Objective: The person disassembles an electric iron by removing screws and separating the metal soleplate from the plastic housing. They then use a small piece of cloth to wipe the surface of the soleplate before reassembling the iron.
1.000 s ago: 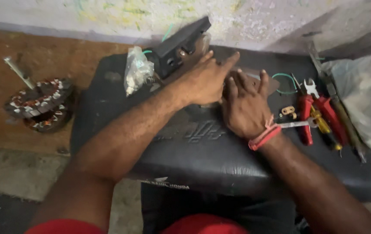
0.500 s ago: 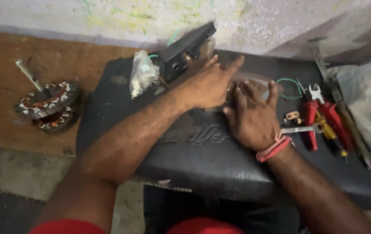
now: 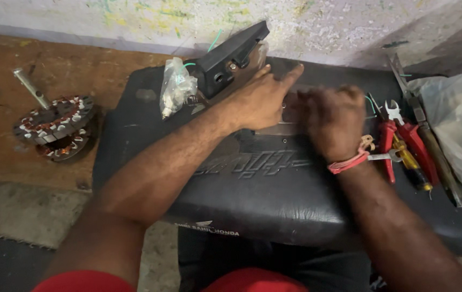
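My left hand (image 3: 263, 100) lies flat on a thin greyish flat piece (image 3: 277, 130) on top of a black padded seat (image 3: 252, 184), index finger stretched out to the right. My right hand (image 3: 333, 121), with a red band at the wrist, rests just right of it, blurred, its fingers curled down over the far end of the same piece. What is under those fingers is hidden. A black box-shaped part (image 3: 231, 54) with a green wire stands just behind my left hand.
A small clear bag of parts (image 3: 176, 86) lies left of the black box. Red-handled pliers (image 3: 396, 135), a yellow-handled screwdriver (image 3: 410, 165) and a long tool lie right of my right hand, beside a large plastic bag (image 3: 458, 119). A wound stator (image 3: 52, 127) sits on the wooden board at left.
My right hand's fingers, spread flat before, have curled down. My left hand stays pressed flat in the same place.
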